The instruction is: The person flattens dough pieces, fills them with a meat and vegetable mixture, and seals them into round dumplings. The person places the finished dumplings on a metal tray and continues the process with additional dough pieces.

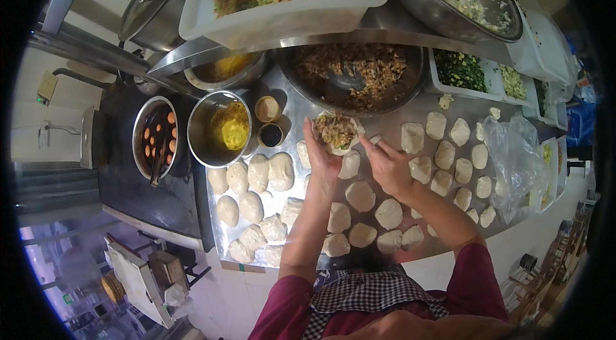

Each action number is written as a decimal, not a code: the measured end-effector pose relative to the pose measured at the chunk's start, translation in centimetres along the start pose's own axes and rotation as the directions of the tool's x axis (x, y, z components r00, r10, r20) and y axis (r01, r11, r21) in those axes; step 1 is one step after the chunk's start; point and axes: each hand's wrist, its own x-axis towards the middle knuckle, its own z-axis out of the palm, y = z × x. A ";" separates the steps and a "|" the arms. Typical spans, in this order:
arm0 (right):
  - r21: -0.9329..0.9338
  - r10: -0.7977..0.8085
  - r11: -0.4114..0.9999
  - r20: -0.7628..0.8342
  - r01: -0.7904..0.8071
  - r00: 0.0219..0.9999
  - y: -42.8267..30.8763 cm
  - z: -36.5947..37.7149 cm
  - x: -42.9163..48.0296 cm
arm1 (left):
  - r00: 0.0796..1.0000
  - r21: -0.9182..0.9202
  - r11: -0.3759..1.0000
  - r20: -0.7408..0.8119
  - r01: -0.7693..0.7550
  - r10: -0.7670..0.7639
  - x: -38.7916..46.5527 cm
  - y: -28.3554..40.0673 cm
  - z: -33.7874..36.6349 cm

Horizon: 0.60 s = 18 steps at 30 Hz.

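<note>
My left hand holds a flattened piece of dough topped with a heap of chopped filling. My right hand is at the right edge of that dough, its fingers curled around a slim pale tool whose full shape I cannot tell. Just beyond the hands lies a wide metal bowl of brown minced filling. Rows of flattened dough pieces lie on the steel table below and right of my hands. Smoother, shiny dough pieces sit at the left.
Left of my hands stand a steel pot of yellow oily mix, two small bowls and a pot of eggs in dark liquid. A steel shelf overhangs the back with a white tub. Clear plastic lies right.
</note>
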 end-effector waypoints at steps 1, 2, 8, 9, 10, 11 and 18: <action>-0.013 -0.006 1.000 -0.016 0.006 1.000 0.3 0.1 0.2 | 0.999 -0.003 1.000 -0.019 0.031 -0.031 -0.1 0.2 -0.1; -0.059 0.038 0.998 -0.004 -0.038 0.999 0.8 0.2 0.5 | 0.998 0.039 0.998 -0.030 0.047 -0.046 -0.1 0.3 -0.1; -0.048 -0.156 0.986 0.120 0.163 0.980 1.6 -0.5 0.7 | 0.992 0.048 0.991 -0.014 0.126 -0.126 0.8 0.9 -1.2; -0.031 -0.177 0.983 0.071 0.180 0.982 1.3 -1.0 0.7 | 0.992 0.065 0.990 0.020 0.122 -0.124 1.1 0.9 -1.5; 0.053 -0.021 0.998 0.123 0.015 0.992 1.0 -2.1 0.2 | 0.992 0.075 0.990 0.034 0.121 -0.123 1.4 1.1 -1.7; 0.177 -0.012 0.984 0.099 -0.006 0.995 0.6 -2.8 0.0 | 0.991 0.084 0.989 0.047 0.119 -0.123 1.7 1.1 -2.0; 0.331 0.121 0.929 0.143 -0.163 0.982 -0.2 -2.8 0.1 | 0.976 0.055 0.977 0.068 0.205 -0.208 2.0 0.7 -2.7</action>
